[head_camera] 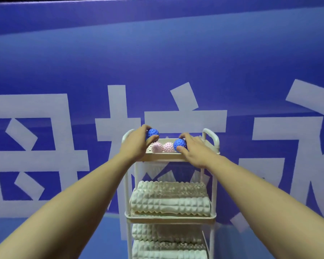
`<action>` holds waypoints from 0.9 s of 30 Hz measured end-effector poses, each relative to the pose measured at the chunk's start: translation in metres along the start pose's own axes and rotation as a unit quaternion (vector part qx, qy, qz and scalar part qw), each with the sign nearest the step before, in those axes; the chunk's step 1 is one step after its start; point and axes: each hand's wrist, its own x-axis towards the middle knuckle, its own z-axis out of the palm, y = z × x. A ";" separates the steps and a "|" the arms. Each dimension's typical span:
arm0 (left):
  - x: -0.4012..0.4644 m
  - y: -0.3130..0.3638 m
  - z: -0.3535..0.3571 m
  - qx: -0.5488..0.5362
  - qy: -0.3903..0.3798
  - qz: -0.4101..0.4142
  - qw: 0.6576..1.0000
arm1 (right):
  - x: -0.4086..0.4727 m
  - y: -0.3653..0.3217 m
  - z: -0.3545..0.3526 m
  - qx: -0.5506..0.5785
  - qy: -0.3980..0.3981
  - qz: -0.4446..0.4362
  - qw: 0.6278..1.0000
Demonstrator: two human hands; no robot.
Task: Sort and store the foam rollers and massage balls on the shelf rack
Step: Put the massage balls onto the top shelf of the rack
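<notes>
We hold two blue spiky balls over the rack's top tray (165,157).
Centre frame, our left hand (134,144) grips one blue ball (152,133); our right hand (192,149) grips another (180,143) beside two pink balls (163,147).

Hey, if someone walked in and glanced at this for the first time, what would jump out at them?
Most likely the two hands over the top tray of a white shelf rack: the left hand grips a spiky blue ball above the tray, and the right hand holds another blue ball beside two pink balls. Behind everything, a blue wall with huge white characters fills the view, and pale ridged foam rollers are stacked on the lower shelves.
</notes>
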 end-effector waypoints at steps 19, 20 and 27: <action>0.021 -0.022 0.033 0.030 -0.053 -0.046 0.997 | 0.018 0.016 0.022 -0.040 -0.004 0.005 0.999; 0.021 -0.022 0.033 0.044 -0.065 -0.042 0.996 | 0.018 0.016 0.022 -0.043 -0.005 0.001 0.999; 0.019 -0.017 0.029 0.120 -0.116 0.017 0.986 | 0.015 0.014 0.019 -0.039 -0.019 0.003 0.999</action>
